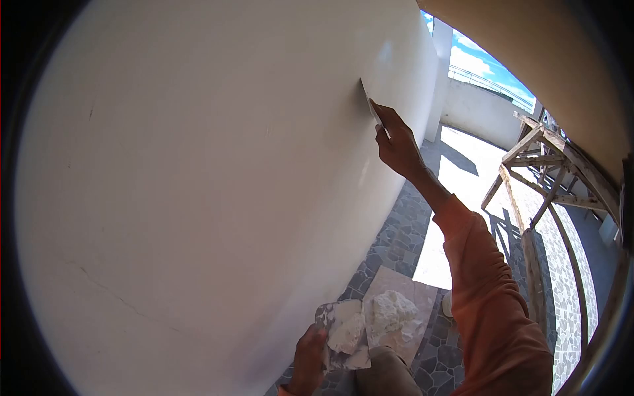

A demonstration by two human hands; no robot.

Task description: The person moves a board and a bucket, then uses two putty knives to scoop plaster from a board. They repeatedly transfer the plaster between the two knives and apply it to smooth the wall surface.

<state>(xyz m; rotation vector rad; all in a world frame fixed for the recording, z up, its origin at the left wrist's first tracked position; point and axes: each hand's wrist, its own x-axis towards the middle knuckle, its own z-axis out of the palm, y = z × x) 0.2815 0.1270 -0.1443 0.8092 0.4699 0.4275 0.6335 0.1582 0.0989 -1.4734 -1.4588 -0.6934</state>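
Observation:
My right hand [396,142], at the end of an outstretched arm in an orange sleeve, is closed round the handle of a putty knife [366,99]. The knife's thin blade stands out at an angle against the white wall [218,171]. Low in the view, my left hand [309,356] grips the edge of a flat, smeared plate [323,317]. White putty [347,330] is spread over that plate. Beyond it, a heap of white putty [396,313] sits on a pale square board [380,280] on the floor.
Thin cracks [125,300] run across the wall's lower left. Wooden trestles [538,158] stand to the right, on a floor of irregular grey stone tiles [403,218]. My knee [383,376] shows at the bottom. A low white wall [475,105] with a railing lies at the back.

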